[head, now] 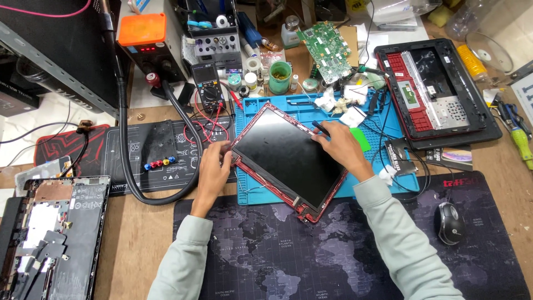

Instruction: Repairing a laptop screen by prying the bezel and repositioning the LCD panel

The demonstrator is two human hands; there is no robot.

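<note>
The left hand (214, 162) is resting against the left edge of the flat black laptop screen panel in its red frame (286, 158), fingers curled and pressing on the frame's corner. The right hand (340, 145) is lying on the panel's upper right edge, fingers closed around a thin black tool (321, 128) whose tip is touching the frame. Both forearms are wearing pale grey-green sleeves.

The screen panel is lying tilted on a blue silicone repair mat (383, 119), with its lower corner overhanging a dark desk mat printed with a world map (311, 255). A green plastic pry card (361, 139) is sitting just beside the right hand.

To the left, a black work mat (139, 147) is carrying a black flexible hose (125, 166). A black multimeter (206, 86) is standing behind the panel, near a green cylindrical cup (279, 76) and a green circuit board (326, 50). A red-and-black laptop base shell (436, 91) is lying at the upper right. A black computer mouse (449, 222) is resting on the world-map mat. An opened dark laptop chassis (53, 233) is occupying the lower left corner.
</note>
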